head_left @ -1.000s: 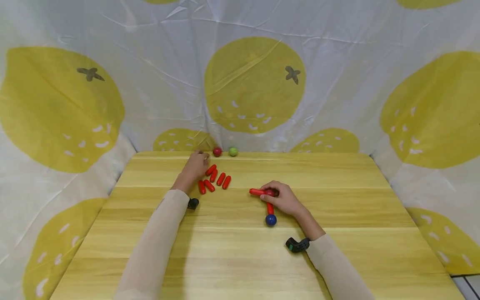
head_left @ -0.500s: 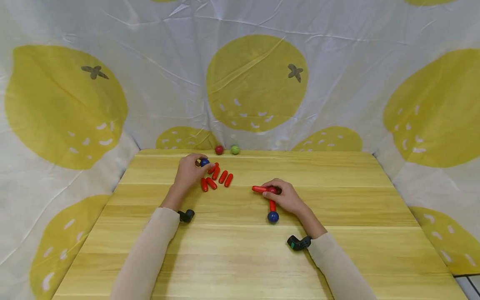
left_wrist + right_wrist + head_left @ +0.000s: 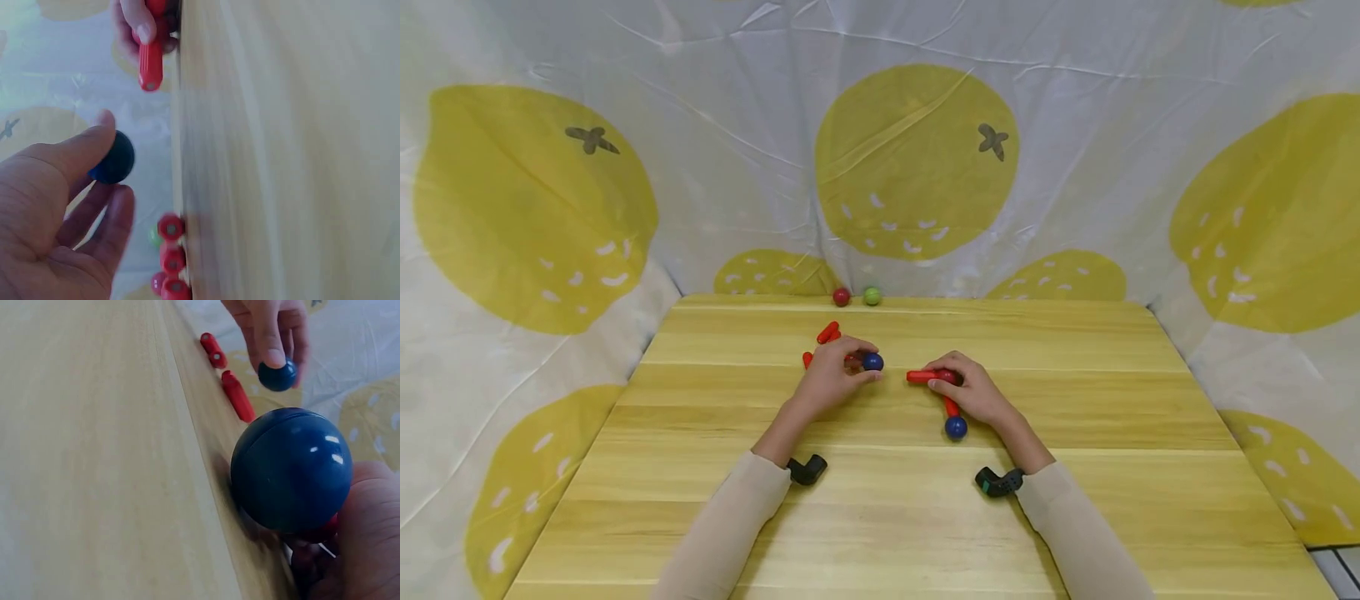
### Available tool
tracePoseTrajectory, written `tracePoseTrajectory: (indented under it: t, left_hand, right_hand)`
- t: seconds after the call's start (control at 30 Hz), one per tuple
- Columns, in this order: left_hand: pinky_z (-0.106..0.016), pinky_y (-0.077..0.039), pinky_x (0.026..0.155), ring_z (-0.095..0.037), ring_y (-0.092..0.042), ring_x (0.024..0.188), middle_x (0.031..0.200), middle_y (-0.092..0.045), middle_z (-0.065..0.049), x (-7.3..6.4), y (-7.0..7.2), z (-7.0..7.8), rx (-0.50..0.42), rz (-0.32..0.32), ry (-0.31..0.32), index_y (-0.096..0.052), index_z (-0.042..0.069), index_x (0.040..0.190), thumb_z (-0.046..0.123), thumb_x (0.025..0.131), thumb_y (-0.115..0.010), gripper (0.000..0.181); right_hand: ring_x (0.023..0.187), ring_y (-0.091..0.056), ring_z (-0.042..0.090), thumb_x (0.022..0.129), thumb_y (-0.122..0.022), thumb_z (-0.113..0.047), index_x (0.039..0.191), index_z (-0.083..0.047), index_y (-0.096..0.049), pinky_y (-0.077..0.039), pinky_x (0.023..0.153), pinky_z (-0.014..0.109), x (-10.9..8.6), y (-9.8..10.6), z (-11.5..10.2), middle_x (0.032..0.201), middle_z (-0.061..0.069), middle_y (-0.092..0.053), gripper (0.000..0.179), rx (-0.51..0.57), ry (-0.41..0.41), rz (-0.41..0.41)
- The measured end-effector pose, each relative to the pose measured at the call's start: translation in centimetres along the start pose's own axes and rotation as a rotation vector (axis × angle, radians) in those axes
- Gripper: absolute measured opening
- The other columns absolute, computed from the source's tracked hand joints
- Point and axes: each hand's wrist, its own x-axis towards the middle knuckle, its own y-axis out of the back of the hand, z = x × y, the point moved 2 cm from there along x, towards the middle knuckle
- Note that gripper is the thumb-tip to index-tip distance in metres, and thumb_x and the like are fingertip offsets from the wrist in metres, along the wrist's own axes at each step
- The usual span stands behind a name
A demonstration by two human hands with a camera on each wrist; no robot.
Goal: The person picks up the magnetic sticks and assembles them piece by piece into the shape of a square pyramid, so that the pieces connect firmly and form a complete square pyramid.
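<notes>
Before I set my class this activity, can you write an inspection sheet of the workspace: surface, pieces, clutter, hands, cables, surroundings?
Surface: wood-grain table.
Pieces: blue ball; red ball with two red rods, one reaching a second blue ball; loose red rods, partly hidden; far red ball and green ball at the back edge.
Clutter: nothing seen.
Hands: left hand pinches the blue ball; right hand grips the red ball.
Cables: nothing seen.
Surroundings: white cloth with yellow fruit print.

Up at the back hangs a creased white fabric sheet [image 3: 737, 167] printed with big yellow fruits [image 3: 917, 167], wrapping both sides of a yellowish wood-grain tabletop [image 3: 880, 517]! Soft light glazes its surface; bottom right, pale floor tiles [image 3: 1328, 568] peek out, dark-lined.
</notes>
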Motion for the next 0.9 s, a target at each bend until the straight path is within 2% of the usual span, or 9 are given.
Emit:
tracePoseTrajectory:
  t: [0.17, 0.37, 0.53, 0.63, 0.73, 0.9]
  left_hand:
    - [-0.033, -0.062, 0.087, -0.019, -0.073, 0.096, 0.108, -0.076, -0.006, 0.3, -1.6, 0.7, -0.022, -0.041, 0.004, -0.075, 0.007, 0.116, 0.019, 0.084, -0.087, 0.036]
    - [-0.033, -0.062, 0.089, -0.019, -0.073, 0.098, 0.109, -0.076, -0.007, 0.6, -2.9, 1.0, -0.05, -0.09, 0.032, -0.073, 0.007, 0.119, 0.02, 0.087, -0.085, 0.036]
    - [-0.033, -0.061, 0.091, -0.017, -0.072, 0.099, 0.109, -0.074, -0.004, 0.7, -3.7, 0.9, -0.041, -0.115, 0.062, -0.073, 0.013, 0.118, 0.021, 0.089, -0.083, 0.032]
    - [-0.03, -0.061, 0.091, -0.014, -0.072, 0.099, 0.109, -0.074, -0.002, 0.7, -4.2, 0.8, -0.02, -0.134, 0.057, -0.072, 0.015, 0.118, 0.022, 0.09, -0.082, 0.03]
    - [-0.029, -0.061, 0.09, -0.015, -0.072, 0.1, 0.11, -0.075, -0.002, 0.7, -4.5, 0.7, -0.017, -0.156, 0.031, -0.073, 0.014, 0.118, 0.022, 0.091, -0.081, 0.029]
    - [-0.029, -0.06, 0.092, -0.015, -0.072, 0.101, 0.111, -0.075, -0.002, 0.6, -4.8, 0.8, -0.026, -0.175, 0.013, -0.072, 0.014, 0.121, 0.021, 0.092, -0.08, 0.031]
  right_hand:
    - [0.101, -0.058, 0.023, 0.099, -0.071, -0.026, 0.124, -0.015, -0.074, -0.047, 0.086, 0.032, 0.1, 0.0, 0.1, 0.116, 0.01, -0.066, 0.027, 0.006, 0.009, 0.011]
    - [0.105, -0.061, 0.021, 0.099, -0.072, -0.027, 0.122, -0.019, -0.074, -0.049, 0.092, 0.034, 0.2, 0.0, 0.1, 0.116, 0.005, -0.067, 0.025, -0.013, 0.011, 0.022]
    - [0.107, -0.062, 0.021, 0.097, -0.074, -0.028, 0.121, -0.02, -0.074, -0.051, 0.094, 0.036, 0.2, 0.1, 0.0, 0.117, 0.003, -0.068, 0.025, -0.019, 0.015, 0.024]
    - [0.104, -0.063, 0.019, 0.096, -0.075, -0.03, 0.119, -0.021, -0.074, -0.052, 0.091, 0.033, 0.1, 0.0, 0.0, 0.115, 0.0, -0.07, 0.025, -0.009, -0.016, 0.016]
    - [0.093, -0.064, 0.017, 0.095, -0.076, -0.033, 0.118, -0.02, -0.074, -0.053, 0.082, 0.029, 0.2, 0.0, 0.0, 0.109, -0.001, -0.072, 0.027, -0.004, -0.039, -0.007]
    - [0.072, -0.059, 0.015, 0.094, -0.077, -0.031, 0.124, -0.015, -0.072, -0.049, 0.065, 0.026, 0.4, -0.1, -0.5, 0.108, 0.001, -0.074, 0.035, -0.036, 0.023, -0.045]
